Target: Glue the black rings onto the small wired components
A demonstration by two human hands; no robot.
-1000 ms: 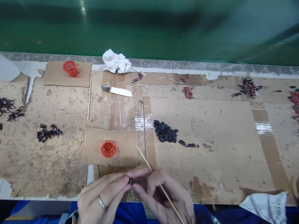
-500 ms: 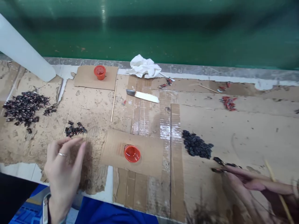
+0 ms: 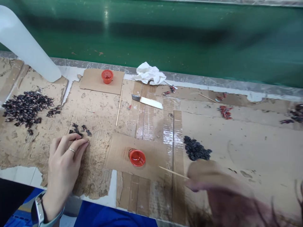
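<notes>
My left hand (image 3: 63,157), with a ring and a wristwatch, lies on the cardboard-covered bench (image 3: 255,138). Its fingers are drawn together over a small cluster of dark wound parts (image 3: 79,130) at their tips. My right hand (image 3: 220,186) is blurred by motion at the lower right and grips a thin wooden stick (image 3: 174,172) that points left toward a red cup (image 3: 137,157). A pile of small black rings (image 3: 197,149) lies just above the right hand.
A large heap of dark parts (image 3: 26,107) sits at the far left, under a white tube (image 3: 28,47). Further back are a second red cup (image 3: 107,76), another stick (image 3: 119,105), a white-handled knife (image 3: 148,101), a crumpled white cloth (image 3: 149,73) and red parts (image 3: 224,112).
My hands have separated; the left went left to the small dark cluster and closed over it. The right swung right, then back toward the rings with the stick. The view shifted left.
</notes>
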